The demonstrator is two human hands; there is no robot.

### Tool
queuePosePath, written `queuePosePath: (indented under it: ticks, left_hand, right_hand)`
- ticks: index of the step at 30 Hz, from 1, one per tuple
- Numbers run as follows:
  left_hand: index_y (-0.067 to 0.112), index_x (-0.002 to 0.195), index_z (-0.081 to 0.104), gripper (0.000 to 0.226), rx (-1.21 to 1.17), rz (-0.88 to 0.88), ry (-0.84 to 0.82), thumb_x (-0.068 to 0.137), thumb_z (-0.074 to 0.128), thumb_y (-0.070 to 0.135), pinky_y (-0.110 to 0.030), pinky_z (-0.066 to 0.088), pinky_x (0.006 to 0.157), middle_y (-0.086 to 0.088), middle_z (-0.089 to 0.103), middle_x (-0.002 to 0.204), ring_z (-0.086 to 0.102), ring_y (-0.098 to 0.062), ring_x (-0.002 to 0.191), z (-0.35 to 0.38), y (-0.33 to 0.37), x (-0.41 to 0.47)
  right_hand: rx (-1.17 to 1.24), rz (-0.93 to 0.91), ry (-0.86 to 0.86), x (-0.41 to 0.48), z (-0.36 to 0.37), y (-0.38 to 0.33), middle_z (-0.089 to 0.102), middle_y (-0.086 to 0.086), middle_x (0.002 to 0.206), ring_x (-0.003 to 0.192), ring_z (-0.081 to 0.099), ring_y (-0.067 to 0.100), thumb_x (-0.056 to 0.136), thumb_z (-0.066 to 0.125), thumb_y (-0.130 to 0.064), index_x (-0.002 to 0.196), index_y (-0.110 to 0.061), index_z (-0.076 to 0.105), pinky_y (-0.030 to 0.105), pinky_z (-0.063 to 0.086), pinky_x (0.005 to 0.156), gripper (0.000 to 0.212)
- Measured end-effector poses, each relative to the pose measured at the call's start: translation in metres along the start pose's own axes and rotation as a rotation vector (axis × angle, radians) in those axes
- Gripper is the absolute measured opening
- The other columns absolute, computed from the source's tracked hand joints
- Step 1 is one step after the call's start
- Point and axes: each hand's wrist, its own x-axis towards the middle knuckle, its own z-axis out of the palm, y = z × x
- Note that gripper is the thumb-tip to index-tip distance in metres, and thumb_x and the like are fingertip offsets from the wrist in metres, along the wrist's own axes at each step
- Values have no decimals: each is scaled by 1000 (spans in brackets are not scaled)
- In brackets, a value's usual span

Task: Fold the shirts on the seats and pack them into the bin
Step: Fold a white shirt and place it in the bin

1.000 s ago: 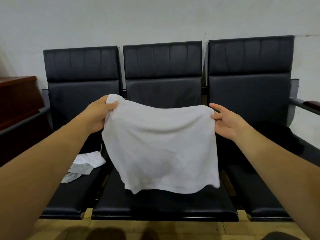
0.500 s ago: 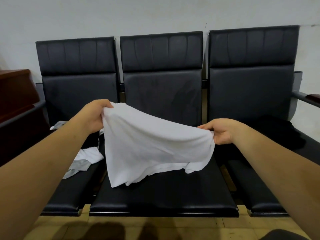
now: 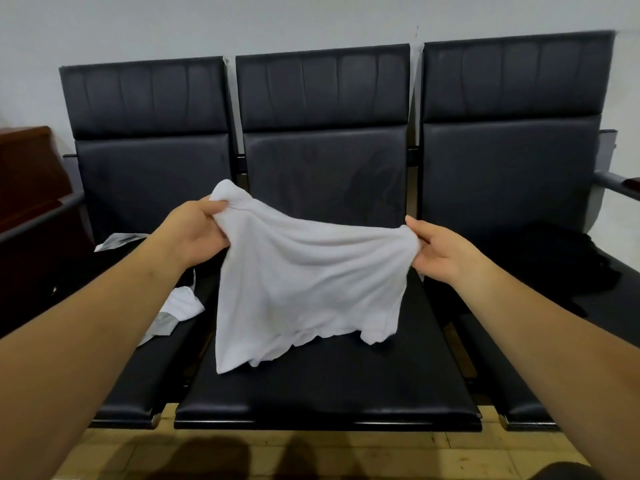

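A white shirt (image 3: 308, 289) hangs between my two hands over the middle seat (image 3: 325, 386) of a row of three black seats. My left hand (image 3: 194, 233) grips its upper left corner in a fist. My right hand (image 3: 438, 251) pinches the upper right corner. The shirt's lower edge lies crumpled on the seat cushion. Another white and grey shirt (image 3: 173, 310) lies bunched on the left seat (image 3: 138, 386). A dark garment (image 3: 568, 258) lies on the right seat (image 3: 540, 375). No bin is in view.
The seats stand against a pale wall (image 3: 311, 19). A brown wooden cabinet (image 3: 31, 181) stands at the left. A metal armrest (image 3: 616, 185) juts out at the right. Wooden floor (image 3: 311, 455) runs under the seats' front edge.
The shirt has come down from hanging spread and its bottom edge now rests on the middle seat. My hands have dropped lower, still holding the top corners.
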Motion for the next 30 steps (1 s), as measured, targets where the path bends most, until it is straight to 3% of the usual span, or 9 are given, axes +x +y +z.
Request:
queuePosePath:
  ticks: [4,9,12,15,19,21,25,27,30]
  left_hand:
    - [1,124,59,38,-91,13,-81,91,41,7,-43,45,109,-15,64,127,63,-33,119,2,-8,0]
    - [9,121,66,28,-48,-29,25,95,64,19,-41,56,88,-9,73,117,71,-25,106,3,-27,2]
    - [11,116,68,23,36,-98,102,95,68,18,-40,56,79,-10,75,113,73,-24,101,-2,-35,8]
    - [5,127,63,29,89,-164,104,99,59,13,-41,54,84,-14,72,119,70,-28,109,-11,-41,15]
    - [4,139,53,47,97,-166,74,93,49,7,-46,54,91,-18,67,128,67,-34,116,-21,-38,21]
    - [3,137,55,51,90,-159,85,87,47,7,-46,54,92,-18,66,130,66,-35,117,-23,-35,25]
    - [7,119,66,30,141,-132,101,92,62,18,-45,55,88,-13,71,122,69,-30,109,-13,-28,38]
    - [9,121,67,35,167,-110,134,89,71,24,-44,56,84,-12,74,117,71,-29,106,-5,-20,52]
    - [8,122,64,48,127,6,239,76,74,10,-47,58,89,-16,69,121,70,-32,105,9,7,78]
  right_hand:
    - [-182,134,14,5,-6,2,65,11,108,94,68,25,95,60,-1,117,-2,58,40,63,69,23]
    - [-347,245,64,4,-17,12,69,19,122,100,73,34,98,42,8,124,-3,63,43,64,70,35]
    - [-296,168,83,10,-21,18,67,16,126,104,69,29,98,54,-3,124,-5,63,43,60,79,28]
    - [-169,62,156,21,-23,21,68,13,123,107,68,26,96,64,-10,126,-8,64,40,57,81,30]
    - [-261,79,128,28,-18,16,68,14,119,88,71,23,98,52,4,126,-13,64,35,61,65,35]
    - [-306,75,123,36,-13,10,67,16,121,97,70,28,95,46,10,127,-11,65,36,62,65,42]
    - [-356,-37,157,57,4,-5,70,14,118,106,68,29,95,64,-6,122,-6,67,39,57,82,27]
    - [-327,-108,197,70,15,-16,72,13,115,100,71,26,91,72,-9,114,-5,69,37,58,79,23]
    - [-298,-287,246,87,37,-47,70,13,116,96,70,24,93,67,-4,113,-10,71,34,59,77,20]
